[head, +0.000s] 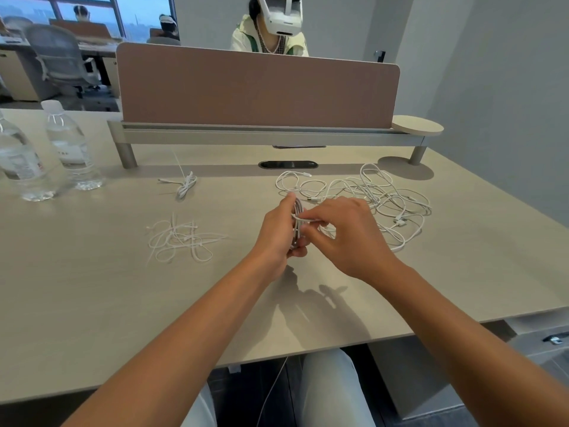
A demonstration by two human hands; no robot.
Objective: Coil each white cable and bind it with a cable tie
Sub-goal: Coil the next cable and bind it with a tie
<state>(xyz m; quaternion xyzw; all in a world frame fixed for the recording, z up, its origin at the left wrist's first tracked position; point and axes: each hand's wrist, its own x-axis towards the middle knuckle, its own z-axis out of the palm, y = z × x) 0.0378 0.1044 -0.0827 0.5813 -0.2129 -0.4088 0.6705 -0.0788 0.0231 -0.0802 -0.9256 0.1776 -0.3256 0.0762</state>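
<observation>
Closest to the camera, at about 6 o'clock, you can see the person's light trousers (332,392) under the desk edge, with a thin white cord (274,386) hanging down between the knees. Both bare forearms run up from the bottom corners and meet over the pale desk (92,303), a bit right of centre.

The left hand (277,232) is curled round a coiled white cable (297,211), holding the coil on edge so it stands roughly upright above the desk. The right hand (345,235) is right against it at 3 o'clock of the coil, fingertips pinched on a thin white strand that crosses the coil. Can't tell whether that strand is a cable tie or the cable's own tail, too small.

At 9 o'clock of the hands, well apart, there's a loose heap of white cable ties (181,238) lying flat. Further back at roughly 11 o'clock sits one bundled cable (184,186) with its plug end sticking out left. At 1 to 2 o'clock, just behind the right hand, is a big tangle of loose cables (378,192), several connectors showing.

Far left at 10 o'clock, two clear water bottles (74,149) stand upright side by side. Behind everything a dark cable grommet (288,164) sits in the desk, then a grey raised shelf (246,135) with a brownish divider panel (255,87) on it. Past the panel there's another person (271,38) wearing a white headset, and an office chair (58,57) at the far left.
</observation>
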